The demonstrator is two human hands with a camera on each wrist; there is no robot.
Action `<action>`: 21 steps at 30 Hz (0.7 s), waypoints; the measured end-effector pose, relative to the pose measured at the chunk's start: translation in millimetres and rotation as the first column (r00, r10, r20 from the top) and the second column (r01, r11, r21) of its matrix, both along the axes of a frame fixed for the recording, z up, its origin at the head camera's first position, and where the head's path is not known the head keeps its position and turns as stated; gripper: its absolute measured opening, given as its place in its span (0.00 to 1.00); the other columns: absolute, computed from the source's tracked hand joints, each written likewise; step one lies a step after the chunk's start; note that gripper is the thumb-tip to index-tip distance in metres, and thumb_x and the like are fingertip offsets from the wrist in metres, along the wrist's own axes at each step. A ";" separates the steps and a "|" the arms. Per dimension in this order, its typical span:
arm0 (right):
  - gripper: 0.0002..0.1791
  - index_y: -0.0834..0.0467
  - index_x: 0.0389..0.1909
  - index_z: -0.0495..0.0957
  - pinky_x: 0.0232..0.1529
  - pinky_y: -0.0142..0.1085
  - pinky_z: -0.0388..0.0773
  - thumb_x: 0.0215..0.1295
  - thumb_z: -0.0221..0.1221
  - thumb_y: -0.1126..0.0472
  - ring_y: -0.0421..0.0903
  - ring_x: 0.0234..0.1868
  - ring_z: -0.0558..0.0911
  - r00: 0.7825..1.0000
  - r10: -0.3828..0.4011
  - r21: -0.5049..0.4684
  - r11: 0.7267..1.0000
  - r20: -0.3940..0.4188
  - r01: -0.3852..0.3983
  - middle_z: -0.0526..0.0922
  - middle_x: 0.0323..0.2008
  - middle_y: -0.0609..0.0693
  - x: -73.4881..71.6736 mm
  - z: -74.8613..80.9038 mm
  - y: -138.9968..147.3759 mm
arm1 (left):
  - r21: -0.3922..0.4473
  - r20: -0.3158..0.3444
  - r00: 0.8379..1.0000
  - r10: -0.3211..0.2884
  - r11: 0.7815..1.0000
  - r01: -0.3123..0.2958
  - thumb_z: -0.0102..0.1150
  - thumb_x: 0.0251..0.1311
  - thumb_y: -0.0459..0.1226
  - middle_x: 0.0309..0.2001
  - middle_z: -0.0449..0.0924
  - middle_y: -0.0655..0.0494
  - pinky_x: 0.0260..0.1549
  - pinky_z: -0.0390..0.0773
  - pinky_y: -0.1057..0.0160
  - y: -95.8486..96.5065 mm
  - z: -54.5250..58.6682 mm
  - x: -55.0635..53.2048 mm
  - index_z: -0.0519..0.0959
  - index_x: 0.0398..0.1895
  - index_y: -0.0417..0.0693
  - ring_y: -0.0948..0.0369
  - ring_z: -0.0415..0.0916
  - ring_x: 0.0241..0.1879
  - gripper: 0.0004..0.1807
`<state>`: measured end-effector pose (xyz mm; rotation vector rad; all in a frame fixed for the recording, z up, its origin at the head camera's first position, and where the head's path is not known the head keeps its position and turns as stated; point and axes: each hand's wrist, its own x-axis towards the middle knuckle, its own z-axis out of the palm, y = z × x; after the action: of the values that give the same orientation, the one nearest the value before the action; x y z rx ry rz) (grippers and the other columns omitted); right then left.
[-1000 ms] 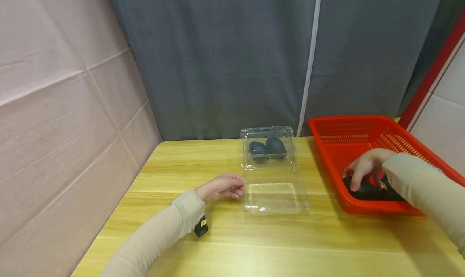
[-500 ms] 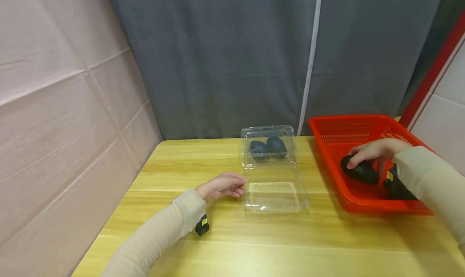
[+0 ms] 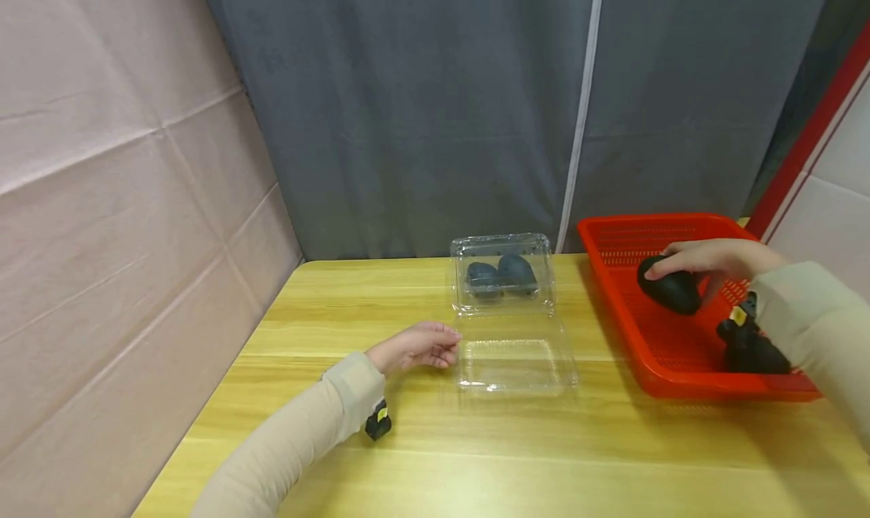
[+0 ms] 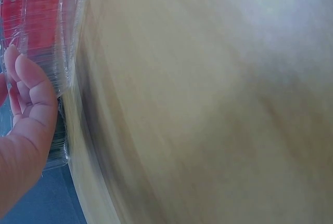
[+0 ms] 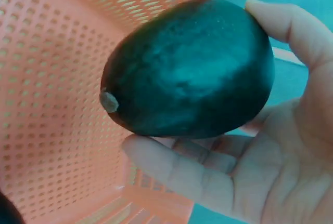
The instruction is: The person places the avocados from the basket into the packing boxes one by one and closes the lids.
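My right hand (image 3: 717,261) holds a dark avocado (image 3: 669,285) up over the red basket, with thumb and fingers round its blunt end. Its pale stem end (image 5: 109,101) points away from the palm in the right wrist view. On the table, a hinged clear plastic clamshell (image 3: 519,365) lies spread open. Two avocados (image 3: 516,273) sit side by side in its far half. Loosely curved, my left hand (image 3: 423,346) has its fingertips right at the clamshell's left edge. The left wrist view shows those fingers (image 4: 35,73) overlapping the clear plastic.
The red perforated basket (image 3: 615,318) stands at the table's right. Another dark avocado (image 3: 764,358) lies in its near end, partly behind the right wrist camera (image 3: 739,318). A grey curtain (image 3: 421,125) hangs behind the wooden table (image 3: 476,450); pale cloth (image 3: 136,238) covers the left side.
My right hand has lifted the avocado from the basket's near end, up and away from me. The other avocado in the basket has come into view. My left hand stays at the clamshell.
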<state>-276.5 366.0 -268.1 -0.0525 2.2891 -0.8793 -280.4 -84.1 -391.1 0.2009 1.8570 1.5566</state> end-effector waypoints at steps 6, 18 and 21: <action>0.43 0.71 0.60 0.45 0.41 0.47 0.79 0.62 0.51 0.43 0.55 0.47 0.72 0.995 -0.017 0.014 1.000 -0.099 0.018 0.61 0.53 0.71 1.7 14.2 -22.2 | 0.005 0.006 1.000 -0.002 1.000 0.002 0.48 0.64 0.36 0.24 0.75 0.57 0.26 0.76 0.71 -0.6 0.0 0.3 0.71 0.35 0.40 0.65 0.73 0.23 0.07; 0.41 0.70 0.57 0.47 0.31 0.43 0.81 0.60 0.55 0.44 0.52 0.40 0.74 0.971 -0.040 0.022 0.999 -0.234 0.047 0.63 0.50 0.67 3.8 35.9 -95.9 | -0.008 -0.003 1.000 -0.009 1.000 0.009 0.48 0.65 0.36 0.24 0.73 0.57 0.24 0.75 0.71 1.9 0.6 1.6 0.70 0.34 0.41 0.67 0.70 0.20 0.07; 0.40 0.69 0.56 0.49 0.31 0.44 0.81 0.59 0.55 0.44 0.54 0.42 0.74 0.965 -0.024 0.037 0.999 -0.262 0.035 0.64 0.50 0.67 5.1 35.0 -113.3 | -0.009 0.001 1.000 -0.011 1.000 0.011 0.48 0.64 0.36 0.24 0.73 0.57 0.24 0.74 0.71 3.4 0.5 0.9 0.70 0.35 0.41 0.67 0.70 0.20 0.06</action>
<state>-271.5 252.7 -233.0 -0.1237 2.5580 -0.8843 -279.5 -80.7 -390.5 0.2054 1.8591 1.5401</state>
